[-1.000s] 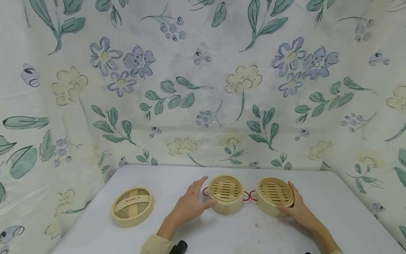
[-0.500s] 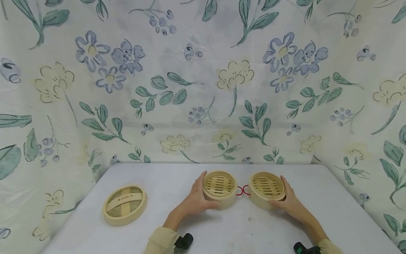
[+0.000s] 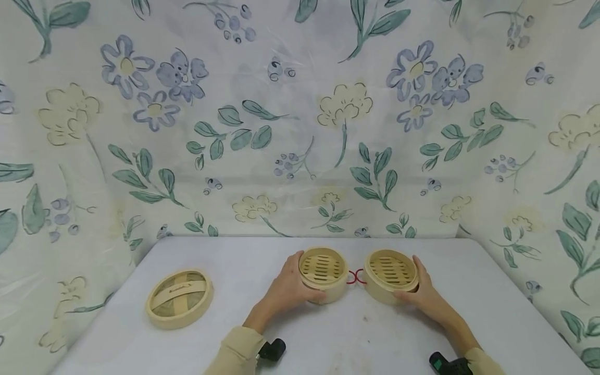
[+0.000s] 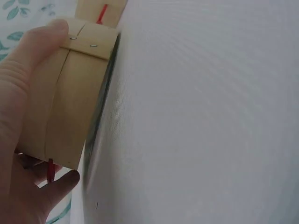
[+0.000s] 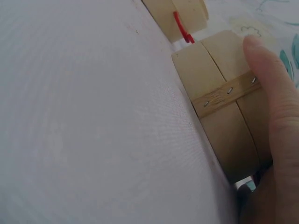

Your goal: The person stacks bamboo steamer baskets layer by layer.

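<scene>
Two round bamboo steamer baskets with slatted bases and red side handles stand side by side on the white table. Around the left steamer basket [image 3: 323,276] my left hand [image 3: 292,284] is curled, its thumb along the front wall; the left wrist view shows that thumb on the stapled bamboo side [image 4: 70,102], with fingers near a red handle [image 4: 51,170]. My right hand [image 3: 424,291] grips the right steamer basket [image 3: 390,276] from its right side, thumb at the front. Between the baskets, their facing red handles [image 3: 359,276] meet or overlap.
A bamboo steamer lid [image 3: 179,299] with a crossed band lies at the left on the white table [image 3: 347,344]. Behind and at the sides hangs a floral-patterned cloth [image 3: 300,125]. A dark wrist device [image 3: 272,350] sits by each sleeve.
My left hand has come in from just beside the left steamer basket and now grips it. My right hand keeps its hold on the right basket. The head view has shifted slightly.
</scene>
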`<control>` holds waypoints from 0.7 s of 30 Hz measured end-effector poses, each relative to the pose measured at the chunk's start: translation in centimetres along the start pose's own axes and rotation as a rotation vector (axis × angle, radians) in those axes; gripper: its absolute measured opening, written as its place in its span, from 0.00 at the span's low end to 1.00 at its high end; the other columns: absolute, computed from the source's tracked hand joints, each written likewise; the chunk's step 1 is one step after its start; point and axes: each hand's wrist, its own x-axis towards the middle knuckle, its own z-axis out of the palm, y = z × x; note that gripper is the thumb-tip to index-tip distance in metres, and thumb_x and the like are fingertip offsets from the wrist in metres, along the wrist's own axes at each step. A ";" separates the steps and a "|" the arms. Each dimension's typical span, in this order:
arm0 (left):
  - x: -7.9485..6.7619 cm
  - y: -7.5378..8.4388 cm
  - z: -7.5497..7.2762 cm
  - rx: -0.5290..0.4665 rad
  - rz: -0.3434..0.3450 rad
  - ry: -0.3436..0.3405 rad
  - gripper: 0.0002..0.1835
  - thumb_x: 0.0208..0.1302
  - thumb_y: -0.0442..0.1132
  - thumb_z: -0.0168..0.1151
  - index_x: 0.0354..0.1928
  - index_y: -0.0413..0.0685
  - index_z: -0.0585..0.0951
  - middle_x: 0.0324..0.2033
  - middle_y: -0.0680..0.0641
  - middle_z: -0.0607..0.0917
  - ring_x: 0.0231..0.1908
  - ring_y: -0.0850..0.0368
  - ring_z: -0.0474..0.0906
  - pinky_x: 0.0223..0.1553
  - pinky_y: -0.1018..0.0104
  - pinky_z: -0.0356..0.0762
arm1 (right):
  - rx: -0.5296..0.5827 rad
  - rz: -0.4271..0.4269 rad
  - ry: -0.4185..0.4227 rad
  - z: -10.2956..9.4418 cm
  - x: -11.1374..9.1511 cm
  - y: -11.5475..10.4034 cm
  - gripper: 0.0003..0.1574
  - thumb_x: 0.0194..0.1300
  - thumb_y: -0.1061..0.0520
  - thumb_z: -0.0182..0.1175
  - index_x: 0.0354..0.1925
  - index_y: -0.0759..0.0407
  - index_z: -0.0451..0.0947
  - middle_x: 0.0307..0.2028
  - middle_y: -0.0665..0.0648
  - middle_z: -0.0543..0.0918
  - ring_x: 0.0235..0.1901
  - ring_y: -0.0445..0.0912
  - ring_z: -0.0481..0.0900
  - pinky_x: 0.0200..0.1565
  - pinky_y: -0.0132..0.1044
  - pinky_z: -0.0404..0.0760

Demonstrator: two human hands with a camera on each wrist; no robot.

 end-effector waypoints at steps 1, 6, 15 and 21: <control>0.0 0.1 0.0 0.000 0.006 0.006 0.66 0.29 0.69 0.71 0.68 0.44 0.52 0.59 0.45 0.65 0.58 0.53 0.65 0.54 0.53 0.69 | 0.004 0.004 -0.002 0.0 0.0 0.0 0.70 0.53 0.51 0.66 0.71 0.58 0.24 0.69 0.71 0.36 0.68 0.67 0.36 0.60 0.68 0.41; 0.2 0.6 0.0 0.019 0.037 0.024 0.65 0.29 0.68 0.72 0.68 0.44 0.53 0.58 0.46 0.66 0.57 0.54 0.66 0.54 0.54 0.70 | 0.021 0.014 -0.001 -0.1 0.1 -0.1 0.71 0.52 0.51 0.67 0.70 0.61 0.23 0.69 0.71 0.36 0.68 0.66 0.36 0.61 0.67 0.40; 1.0 1.0 -0.4 0.068 0.046 0.042 0.65 0.29 0.68 0.72 0.67 0.42 0.54 0.59 0.45 0.67 0.57 0.53 0.66 0.52 0.53 0.71 | 0.031 0.003 -0.005 -0.3 0.0 0.2 0.74 0.48 0.54 0.71 0.70 0.61 0.24 0.68 0.71 0.39 0.67 0.66 0.36 0.60 0.68 0.38; 1.5 1.0 -1.9 0.059 0.011 0.099 0.64 0.28 0.66 0.73 0.68 0.43 0.55 0.60 0.44 0.67 0.58 0.52 0.66 0.52 0.51 0.71 | 0.007 -0.005 0.007 0.1 0.1 0.7 0.77 0.44 0.52 0.73 0.70 0.60 0.24 0.68 0.70 0.40 0.68 0.64 0.38 0.60 0.67 0.40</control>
